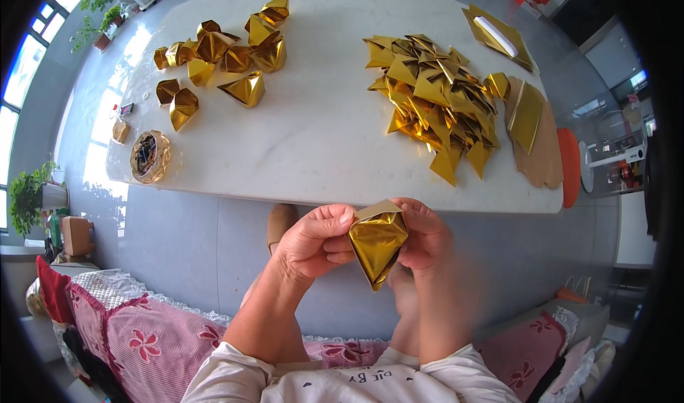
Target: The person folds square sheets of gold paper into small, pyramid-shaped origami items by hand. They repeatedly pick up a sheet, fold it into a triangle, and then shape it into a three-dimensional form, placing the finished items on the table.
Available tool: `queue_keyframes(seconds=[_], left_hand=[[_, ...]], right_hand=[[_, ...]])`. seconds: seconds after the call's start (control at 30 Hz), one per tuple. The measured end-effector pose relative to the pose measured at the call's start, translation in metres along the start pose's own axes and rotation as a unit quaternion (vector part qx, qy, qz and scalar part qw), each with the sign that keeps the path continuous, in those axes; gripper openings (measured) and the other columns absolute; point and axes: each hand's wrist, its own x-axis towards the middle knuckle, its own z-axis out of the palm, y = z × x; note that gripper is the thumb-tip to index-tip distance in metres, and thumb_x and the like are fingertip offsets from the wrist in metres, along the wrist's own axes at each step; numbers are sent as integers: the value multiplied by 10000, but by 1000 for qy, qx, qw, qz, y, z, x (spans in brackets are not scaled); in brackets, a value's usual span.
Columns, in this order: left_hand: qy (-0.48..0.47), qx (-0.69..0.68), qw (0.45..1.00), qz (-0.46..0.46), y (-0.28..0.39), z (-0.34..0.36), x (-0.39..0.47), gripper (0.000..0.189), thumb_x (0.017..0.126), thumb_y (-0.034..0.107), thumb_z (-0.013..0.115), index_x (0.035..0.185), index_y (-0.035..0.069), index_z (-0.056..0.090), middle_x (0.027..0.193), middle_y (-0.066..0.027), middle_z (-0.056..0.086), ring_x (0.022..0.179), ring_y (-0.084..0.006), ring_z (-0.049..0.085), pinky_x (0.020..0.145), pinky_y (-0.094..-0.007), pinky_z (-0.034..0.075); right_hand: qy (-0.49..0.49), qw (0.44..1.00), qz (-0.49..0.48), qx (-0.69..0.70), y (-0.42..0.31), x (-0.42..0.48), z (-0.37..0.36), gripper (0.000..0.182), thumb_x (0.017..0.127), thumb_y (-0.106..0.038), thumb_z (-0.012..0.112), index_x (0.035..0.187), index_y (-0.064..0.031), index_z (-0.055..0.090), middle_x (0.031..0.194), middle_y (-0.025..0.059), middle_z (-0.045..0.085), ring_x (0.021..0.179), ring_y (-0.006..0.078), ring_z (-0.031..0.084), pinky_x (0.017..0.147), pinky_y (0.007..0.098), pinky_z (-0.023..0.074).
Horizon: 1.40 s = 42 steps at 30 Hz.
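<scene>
Between my two hands is a folded gold foil paper piece, its pointed end hanging down and a dull beige flap along its top edge. My left hand pinches its left side between thumb and fingers. On the opposite side, my right hand grips the upper right edge, some fingers hidden behind the foil. The piece is held in the air just in front of the table edge. Beyond it, at the right of the table, lies a heap of flat folded gold foil pieces. Puffed-out gold foil shapes stand in a loose group at the left.
A pale marble-look table spans the view. Near its left corner sit a faceted glass bowl with dark contents and a small dark item. At right are a brown cardboard sheet, gold sheets and a white bar.
</scene>
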Motion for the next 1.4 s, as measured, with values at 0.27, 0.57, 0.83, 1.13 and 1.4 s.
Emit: queue_keyframes(seconds=[0.27,0.57,0.83,1.13,1.4], left_hand=[[-49,-91,994,41,-4,-12,4,106,870,170,569,826,75,550,559,68,365,432,-44,203,406,-201,205],[-58,-129,988,53,-3,-7,4,138,893,186,530,947,60,543,574,45,432,429,-20,338,407,-175,302],[-89,-112,987,75,-7,-10,5,150,887,182,543,948,45,541,616,36,464,449,-21,366,410,-169,326],[-70,-55,993,82,-5,-5,4,143,880,161,555,916,23,543,628,6,485,479,-41,398,418,-164,332],[-94,-50,990,87,-6,-10,4,156,870,140,568,934,0,543,619,-8,493,467,-49,407,407,-174,360]], right_hand=[[19,999,-30,-5,5,4,17,251,890,-219,542,1005,3,569,965,117,602,882,211,595,760,359,509],[-64,996,-27,-60,7,5,9,238,806,-98,642,1013,1,578,963,96,614,832,169,583,707,303,485],[-46,996,-55,-50,13,4,5,241,804,-73,632,1024,13,588,983,109,621,902,200,594,792,335,484],[-82,994,-57,-48,8,5,5,293,812,-92,620,1072,30,561,1079,137,594,1005,241,572,891,405,451],[-104,993,-42,-21,10,5,3,318,814,-82,612,1103,32,550,1101,140,586,1033,245,559,918,398,430]])
